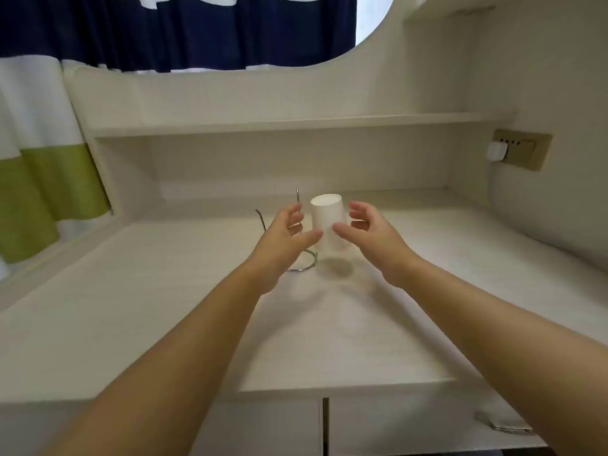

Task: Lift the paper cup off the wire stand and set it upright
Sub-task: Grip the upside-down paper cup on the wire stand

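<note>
A white paper cup hangs upside down and slightly tilted on a thin wire stand, a little above the pale desk top. The stand's ring base rests on the desk, and two bare prongs rise to the cup's left. My left hand is just left of the cup, fingers spread, thumb tip at the cup's lower edge. My right hand is just right of it, fingers apart, thumb lying across the cup's front. Neither hand clearly grips the cup.
A shelf runs above the desk's back wall. A wall socket with a white plug sits at the right. Striped curtains hang at the left. A drawer handle shows below the desk's front edge.
</note>
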The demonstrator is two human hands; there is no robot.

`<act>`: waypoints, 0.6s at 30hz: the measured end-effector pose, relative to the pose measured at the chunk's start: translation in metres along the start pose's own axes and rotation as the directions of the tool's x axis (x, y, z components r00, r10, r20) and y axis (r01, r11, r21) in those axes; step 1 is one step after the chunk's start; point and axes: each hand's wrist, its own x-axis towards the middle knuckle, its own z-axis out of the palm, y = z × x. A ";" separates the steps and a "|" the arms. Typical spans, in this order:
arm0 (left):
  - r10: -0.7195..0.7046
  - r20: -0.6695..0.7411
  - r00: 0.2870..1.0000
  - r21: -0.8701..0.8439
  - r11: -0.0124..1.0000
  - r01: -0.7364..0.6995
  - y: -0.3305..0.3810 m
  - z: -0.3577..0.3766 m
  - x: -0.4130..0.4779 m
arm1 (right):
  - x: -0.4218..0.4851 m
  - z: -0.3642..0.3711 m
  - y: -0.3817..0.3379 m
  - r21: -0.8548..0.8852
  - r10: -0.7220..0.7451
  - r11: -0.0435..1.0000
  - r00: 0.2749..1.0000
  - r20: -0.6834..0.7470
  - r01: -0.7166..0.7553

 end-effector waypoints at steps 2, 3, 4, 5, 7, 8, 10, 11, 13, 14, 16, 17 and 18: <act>0.017 0.031 0.999 0.039 0.999 -0.018 0.007 0.005 0.003 | 0.002 0.002 -0.005 -0.014 -0.007 1.000 1.000 0.023 0.007; 0.020 0.054 0.998 0.057 0.998 -0.023 0.009 0.007 0.005 | 0.004 0.003 -0.007 -0.015 -0.007 1.000 0.999 0.035 0.007; 0.022 0.064 0.998 0.060 0.998 -0.026 0.012 0.009 0.005 | 0.005 0.004 -0.008 -0.009 -0.011 1.000 0.999 0.040 0.011; 0.027 0.077 0.997 0.060 0.998 -0.032 0.013 0.011 0.007 | 0.008 0.005 -0.008 0.003 -0.019 1.000 0.999 0.045 0.019; 0.031 0.090 0.995 0.065 0.997 -0.037 0.013 0.014 0.010 | 0.010 0.007 -0.008 0.023 -0.028 0.999 0.998 0.060 0.026; 0.032 0.087 0.996 0.070 0.997 -0.038 0.015 0.015 0.010 | 0.010 0.008 -0.010 0.030 -0.029 0.999 0.997 0.068 0.027; 0.038 0.068 0.997 0.102 0.994 -0.045 0.014 0.017 0.013 | 0.011 0.009 -0.010 0.021 -0.032 0.999 0.997 0.066 0.031; 0.041 0.058 0.997 0.113 0.992 -0.048 0.014 0.017 0.014 | 0.012 0.010 -0.010 0.022 -0.036 0.999 0.998 0.060 0.035; 0.044 0.038 0.998 0.126 0.991 -0.048 0.014 0.017 0.015 | 0.012 0.010 -0.011 0.023 -0.044 0.999 0.998 0.054 0.043; 0.049 0.031 0.998 0.131 0.990 -0.053 0.015 0.017 0.016 | 0.012 0.010 -0.012 0.025 -0.049 0.999 0.997 0.055 0.048; 0.070 0.017 0.997 0.141 0.987 -0.072 0.017 0.017 0.015 | 0.011 0.008 -0.015 0.030 -0.065 0.998 0.996 0.058 0.064; 0.081 0.011 0.997 0.147 0.986 -0.082 0.019 0.017 0.015 | 0.011 0.007 -0.017 0.027 -0.077 0.997 0.995 0.062 0.076; 0.092 0.007 0.996 0.152 0.984 -0.092 0.020 0.017 0.015 | 0.010 0.006 -0.020 0.018 -0.091 0.996 0.994 0.063 0.090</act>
